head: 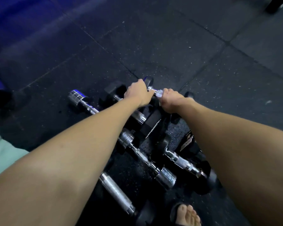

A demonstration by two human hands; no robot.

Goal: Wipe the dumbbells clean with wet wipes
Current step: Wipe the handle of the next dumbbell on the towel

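From the head view, the ground is dark rubber flooring (pixel 170 46) laid in large square tiles, flecked with pale specks, with a blue glow along the upper left. Several dumbbells lie clustered on it: a chrome dumbbell (pixel 82 101) at the left, another chrome one (pixel 147 159) nearer the camera, and black-headed ones beside them. The left hand (pixel 137 93) grips one end of the black-headed dumbbell (pixel 149 84) farthest from the camera. The right hand (pixel 170 101) is clenched around its handle, with a wet wipe (pixel 159 93) bunched under the fingers. A sandalled foot (pixel 186 214) shows at the bottom edge.
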